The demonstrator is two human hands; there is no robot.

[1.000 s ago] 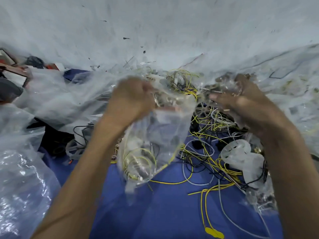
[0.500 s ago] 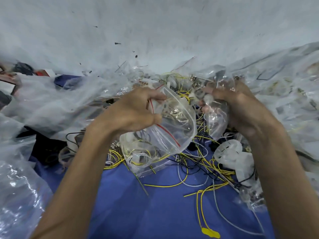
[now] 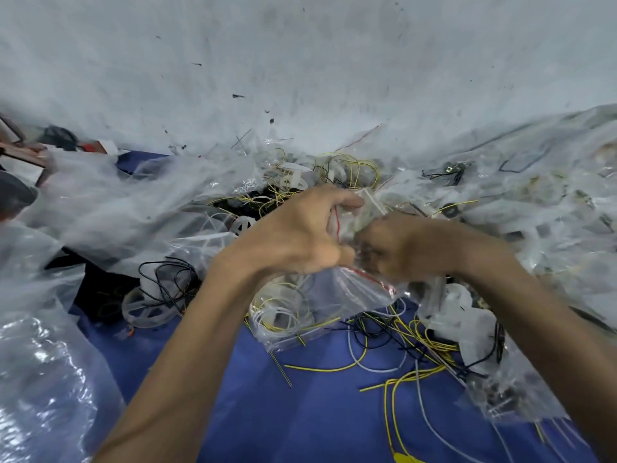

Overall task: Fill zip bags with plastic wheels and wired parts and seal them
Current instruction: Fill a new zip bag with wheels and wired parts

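Observation:
My left hand [image 3: 297, 235] grips the open mouth of a clear zip bag [image 3: 310, 312] with a red seal line; the bag hangs down over the blue cloth and holds yellow and white wired parts. My right hand [image 3: 397, 248] is blurred and pushed into the bag's mouth, its fingers curled around a bundle of small parts that I cannot make out. A white plastic wheel [image 3: 147, 309] lies to the left with a black wire over it. Loose yellow, white and black wires [image 3: 400, 345] spread on the cloth to the right.
Crumpled clear plastic sheets and bags [image 3: 117, 202] pile up on the left, at the back and on the right [image 3: 534, 212]. A blue cloth [image 3: 267, 412] covers the floor in front. A pale wall rises behind. Dark objects sit at the far left [image 3: 20, 192].
My right hand has moved left from the pile and into the bag's mouth with a handful of parts. My left hand has turned the bag's opening toward it.

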